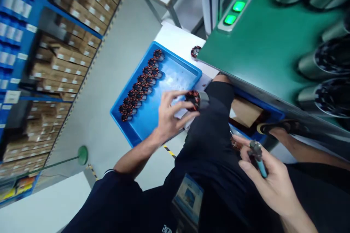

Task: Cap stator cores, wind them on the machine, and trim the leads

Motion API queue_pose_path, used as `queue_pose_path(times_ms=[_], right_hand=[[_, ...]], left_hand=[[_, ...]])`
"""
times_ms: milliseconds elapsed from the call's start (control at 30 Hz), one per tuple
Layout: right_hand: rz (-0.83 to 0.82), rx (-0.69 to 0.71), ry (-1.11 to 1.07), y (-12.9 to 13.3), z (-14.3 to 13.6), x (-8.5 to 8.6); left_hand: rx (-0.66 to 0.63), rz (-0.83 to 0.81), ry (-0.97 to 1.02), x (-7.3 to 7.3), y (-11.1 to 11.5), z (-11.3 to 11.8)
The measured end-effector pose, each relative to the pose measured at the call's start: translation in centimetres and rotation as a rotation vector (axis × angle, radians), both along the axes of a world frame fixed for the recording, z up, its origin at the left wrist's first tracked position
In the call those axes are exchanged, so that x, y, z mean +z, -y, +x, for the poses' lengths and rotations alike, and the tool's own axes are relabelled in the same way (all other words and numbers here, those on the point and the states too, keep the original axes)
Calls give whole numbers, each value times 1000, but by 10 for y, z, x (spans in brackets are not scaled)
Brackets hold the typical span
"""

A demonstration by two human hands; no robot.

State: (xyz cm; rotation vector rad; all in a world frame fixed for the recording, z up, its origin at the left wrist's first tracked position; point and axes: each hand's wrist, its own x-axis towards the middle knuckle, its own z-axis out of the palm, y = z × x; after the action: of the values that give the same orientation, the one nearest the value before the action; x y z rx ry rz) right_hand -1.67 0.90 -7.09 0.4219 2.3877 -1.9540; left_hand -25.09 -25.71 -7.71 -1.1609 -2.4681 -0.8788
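My left hand (171,114) grips a wound motor stator (202,100), a grey metal cylinder with dark and copper-coloured windings at its end. It is held beside the blue tray (131,139), above my thigh. Inside the tray, similar stators (140,87) stand in rows along the left side. Over my lap on the right, my right hand (269,176) is closed around a small pair of pliers (261,167) with teal handles. Their jaws are blurred. Something copper-brown (235,143) shows just past the fingertips, too blurred to name.
A green worktop (262,43) carries several larger metal cylinders (325,62) and a switch with two lit green buttons (234,11). Another stator (195,51) rests on the white surface by its corner. Below is a cardboard piece (246,113) in a blue bin. Shelves of boxes (62,62) stand left.
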Motion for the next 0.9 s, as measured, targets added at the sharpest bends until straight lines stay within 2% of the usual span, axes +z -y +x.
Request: queue_pose_path(times_ms=[67,100,200,300,433,533,633,767,900], right_hand=[[35,-34,112,-4,5,-11],[52,-54,167,-5,9,-16],[78,-88,313,-1,18,-28],[77,-75,389,12,24,-35],[32,-27,431,28,25,-42],[36,13,460,35,20,-46],[57,66,439,39,3,-42],[125,225,325,47,-45,-15],[291,419,165,74,-115,9]], left_hand=[[219,-193,34,-14,25,-52],[284,-239,57,-22,35,-80],[373,-330,117,-52,53,-152],[402,-412,173,-77,62,-195],[422,-460,200,-95,74,-215],[446,-457,193,-101,86,-221],[455,-451,190,-103,96,-227],[440,-446,206,-107,102,-230],[434,-426,236,-108,98,-230]])
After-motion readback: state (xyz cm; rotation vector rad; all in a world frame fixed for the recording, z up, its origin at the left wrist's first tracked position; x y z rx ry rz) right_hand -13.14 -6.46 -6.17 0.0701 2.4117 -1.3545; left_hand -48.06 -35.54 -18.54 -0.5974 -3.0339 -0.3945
